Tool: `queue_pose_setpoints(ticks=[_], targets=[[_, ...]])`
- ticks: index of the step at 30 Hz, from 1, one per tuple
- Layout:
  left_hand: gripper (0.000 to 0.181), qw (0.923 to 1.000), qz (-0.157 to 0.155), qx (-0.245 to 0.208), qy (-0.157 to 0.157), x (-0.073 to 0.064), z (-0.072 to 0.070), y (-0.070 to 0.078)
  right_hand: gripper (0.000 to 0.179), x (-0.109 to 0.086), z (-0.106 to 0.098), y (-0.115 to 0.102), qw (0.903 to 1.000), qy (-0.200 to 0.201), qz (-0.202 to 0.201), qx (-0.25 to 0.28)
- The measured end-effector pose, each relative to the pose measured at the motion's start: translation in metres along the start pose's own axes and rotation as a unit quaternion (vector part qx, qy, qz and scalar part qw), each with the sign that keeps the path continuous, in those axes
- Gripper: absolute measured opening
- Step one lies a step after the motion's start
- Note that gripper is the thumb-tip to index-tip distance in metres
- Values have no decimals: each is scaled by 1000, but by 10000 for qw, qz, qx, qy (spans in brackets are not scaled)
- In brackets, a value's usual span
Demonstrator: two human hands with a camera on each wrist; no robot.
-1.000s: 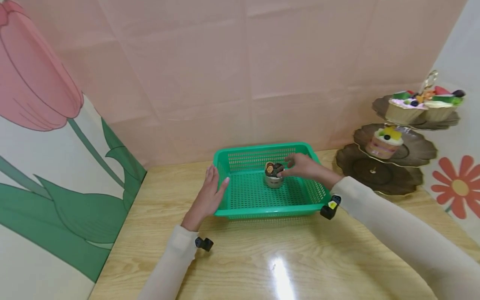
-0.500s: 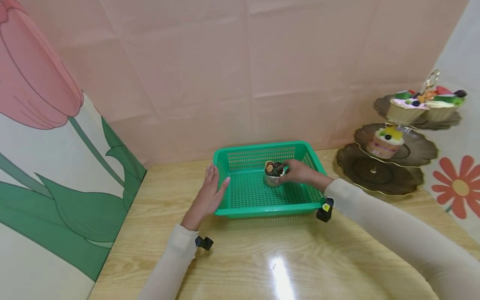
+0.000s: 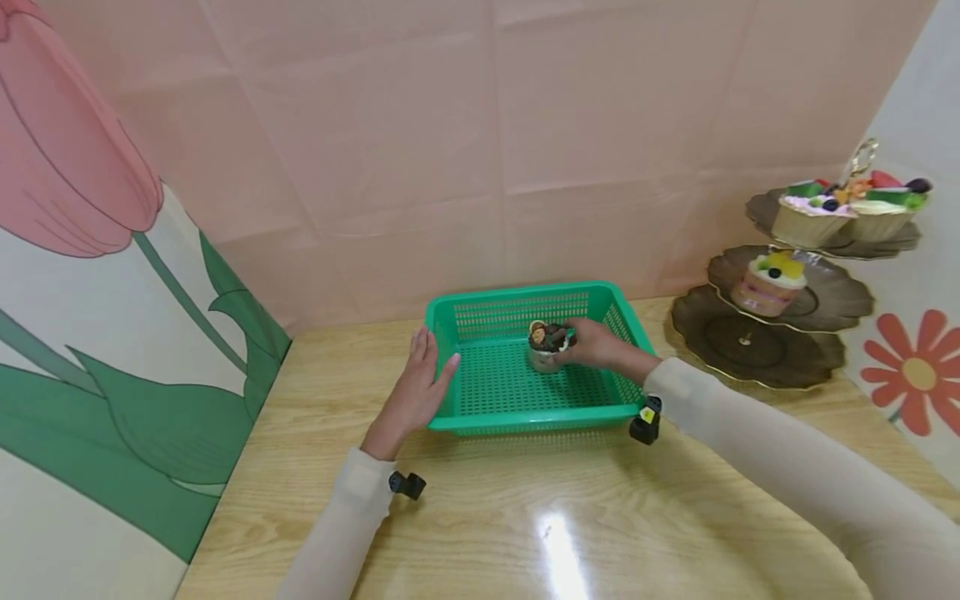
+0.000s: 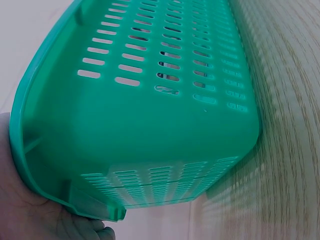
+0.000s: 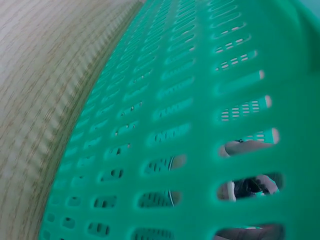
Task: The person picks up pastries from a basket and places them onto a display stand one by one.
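A chocolate-topped cupcake point(image 3: 542, 358) in a pale cup, with a round biscuit-like piece on top, is inside the green plastic basket point(image 3: 525, 417). My right hand point(image 3: 596, 343) reaches over the basket's right side and grips the cupcake from its right, hiding that side of it. Through the slots in the right wrist view, only scraps of hand and dark topping show. My left hand point(image 3: 414, 390) rests at the basket's left rim, fingers straight and thumb over the edge. In the left wrist view, part of the left hand point(image 4: 45, 220) lies against the rim.
A tiered brown stand point(image 3: 757, 350) is at the right. Two fruit-topped cupcakes point(image 3: 810, 227) are on its top plate, and another cupcake point(image 3: 768, 287) sits on the middle one. A pink sheet point(image 3: 487, 150) covers the wall behind the wooden table point(image 3: 480, 517).
My right hand has moved down and left, from hovering beside the cupcake with fingers spread to gripping it. The left hand has stayed at the basket's rim.
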State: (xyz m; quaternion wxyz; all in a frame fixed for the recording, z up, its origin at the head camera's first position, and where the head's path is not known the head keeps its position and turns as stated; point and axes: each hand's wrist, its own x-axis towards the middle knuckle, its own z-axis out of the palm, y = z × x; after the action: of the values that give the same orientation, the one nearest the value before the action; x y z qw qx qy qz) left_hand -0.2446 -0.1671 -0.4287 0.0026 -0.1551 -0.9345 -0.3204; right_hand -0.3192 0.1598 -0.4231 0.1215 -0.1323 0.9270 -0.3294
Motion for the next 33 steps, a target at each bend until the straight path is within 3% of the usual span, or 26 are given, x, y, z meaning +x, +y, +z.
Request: queue_pose_setpoints(ticks=[6, 12, 19, 25, 33], targets=[[89, 10000, -22, 5, -14, 0, 1, 0, 61, -1, 1, 0, 9999, 49, 57, -140], [89, 10000, 5, 22, -4, 0, 0, 0, 71, -3, 3, 0, 9999, -53, 20, -143], [90, 10000, 16, 33, 13, 0, 0, 0, 67, -1, 4, 0, 9994, 28, -172, -298], [90, 10000, -4, 62, -28, 0, 0, 0, 64, -1, 6, 1, 9994, -52, 1, -342], [91, 9999, -43, 61, -71, 1, -1, 0, 68, -1, 4, -2, 9994, -64, -137, -312]])
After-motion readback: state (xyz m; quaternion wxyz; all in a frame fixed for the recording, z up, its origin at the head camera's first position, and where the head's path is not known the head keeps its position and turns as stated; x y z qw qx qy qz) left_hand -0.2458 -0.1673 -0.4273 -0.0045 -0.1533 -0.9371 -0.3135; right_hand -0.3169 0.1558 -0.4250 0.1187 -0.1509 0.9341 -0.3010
